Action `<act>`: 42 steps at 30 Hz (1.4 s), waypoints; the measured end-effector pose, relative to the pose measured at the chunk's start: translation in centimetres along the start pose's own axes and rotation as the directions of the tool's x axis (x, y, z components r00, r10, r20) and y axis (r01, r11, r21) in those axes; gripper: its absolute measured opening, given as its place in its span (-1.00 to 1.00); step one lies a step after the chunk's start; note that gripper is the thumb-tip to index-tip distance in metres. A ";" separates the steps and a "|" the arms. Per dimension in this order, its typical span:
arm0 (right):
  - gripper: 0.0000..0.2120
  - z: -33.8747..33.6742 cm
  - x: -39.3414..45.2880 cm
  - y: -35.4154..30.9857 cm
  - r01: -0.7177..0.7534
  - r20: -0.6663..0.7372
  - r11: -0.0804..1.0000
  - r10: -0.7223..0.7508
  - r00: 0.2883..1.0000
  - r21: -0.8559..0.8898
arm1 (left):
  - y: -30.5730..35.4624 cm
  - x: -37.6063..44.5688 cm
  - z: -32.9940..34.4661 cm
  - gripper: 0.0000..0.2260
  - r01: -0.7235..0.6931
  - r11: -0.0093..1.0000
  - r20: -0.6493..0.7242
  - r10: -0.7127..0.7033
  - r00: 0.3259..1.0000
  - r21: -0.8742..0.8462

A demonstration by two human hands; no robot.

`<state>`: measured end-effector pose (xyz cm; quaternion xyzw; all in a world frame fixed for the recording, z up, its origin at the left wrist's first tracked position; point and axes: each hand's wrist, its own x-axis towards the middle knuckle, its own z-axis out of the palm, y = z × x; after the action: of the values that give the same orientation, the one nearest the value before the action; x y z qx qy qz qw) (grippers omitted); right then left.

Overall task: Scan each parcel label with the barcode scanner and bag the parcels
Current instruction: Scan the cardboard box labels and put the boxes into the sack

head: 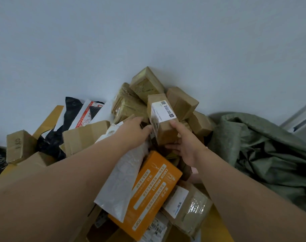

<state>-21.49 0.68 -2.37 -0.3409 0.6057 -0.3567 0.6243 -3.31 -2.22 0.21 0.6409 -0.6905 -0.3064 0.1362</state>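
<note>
Pale blue-grey wall (148,32) fills the upper half of the view, and a heap of parcels lies piled against its foot. At the heap's left edge a small cardboard box (18,145) sits beside a black plastic mailer (68,119) and a white mailer with red print (89,112). Nearer the camera lie a white padded envelope (120,180) and an orange box (152,193). Both bare forearms reach forward over the heap. The left hand (136,130) presses its fingers against the left side of a brown parcel with a white label (163,119), while the right hand (183,145) grips that parcel's right side, thumb beneath. The parcel is tilted, at the top of the heap. At the right edge lies a crumpled green woven bag (262,151).
</note>
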 end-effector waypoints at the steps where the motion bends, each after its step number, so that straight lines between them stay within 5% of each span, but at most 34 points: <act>1: -0.41 -0.3 -0.5 -0.3 -0.037 0.034 0.997 0.034 0.999 0.072 | 0.7 -0.3 0.0 -0.56 0.054 0.985 0.010 -0.053 0.999 -0.161; 5: -0.37 -1.5 -2.1 -0.7 -0.139 0.173 0.950 0.092 0.981 0.280 | 1.8 -1.0 0.5 -0.52 0.323 0.673 0.271 -0.185 0.945 -0.665; 9: -0.34 -2.3 -3.5 -0.3 -0.166 0.229 0.933 0.094 0.969 0.319 | 2.4 -2.4 1.7 -0.71 0.434 0.410 0.455 -0.049 0.889 -0.802; 13: -0.46 -3.1 -4.1 0.5 -0.132 0.081 0.984 0.123 0.989 0.119 | 2.4 -3.4 2.7 -0.72 0.415 0.328 0.416 -0.070 0.906 -0.849; 17: -0.72 -4.6 -4.7 1.2 0.015 -0.322 0.998 -0.032 0.946 -0.055 | 1.8 -3.6 3.3 -0.57 0.352 0.447 0.309 -0.168 0.936 -0.823; 21: -0.92 -6.8 -5.8 3.4 0.058 -0.629 0.993 -0.108 0.770 -0.099 | 2.0 -4.6 4.1 -0.54 0.306 0.569 0.223 -0.213 0.951 -0.763; 25: -0.92 -8.7 -7.8 6.4 -0.039 -0.780 0.986 -0.104 0.617 -0.162 | 1.7 -5.0 5.3 -0.38 0.275 0.618 0.180 -0.213 0.960 -0.737; 30: -0.89 -10.3 -8.6 12.1 -0.190 -0.736 0.973 0.031 0.676 -0.134 | 2.3 -5.9 6.2 -0.18 0.209 0.657 0.113 -0.186 0.976 -0.724; 37: -0.90 -9.6 -9.4 17.3 -0.433 -0.481 0.895 0.333 0.811 -0.111 | 4.3 -7.4 8.1 -0.42 0.111 0.720 0.071 -0.085 0.994 -0.685; 42: -0.81 -7.3 -10.6 18.3 -0.516 -0.297 0.796 0.434 0.851 -0.316 | 3.9 -7.9 9.4 -0.42 0.136 0.744 0.104 -0.089 0.991 -0.654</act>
<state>-28.35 19.24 -12.83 -0.2529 0.7921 -0.0959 0.5472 -10.80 7.75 -3.12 0.5815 -0.5022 -0.5589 0.3119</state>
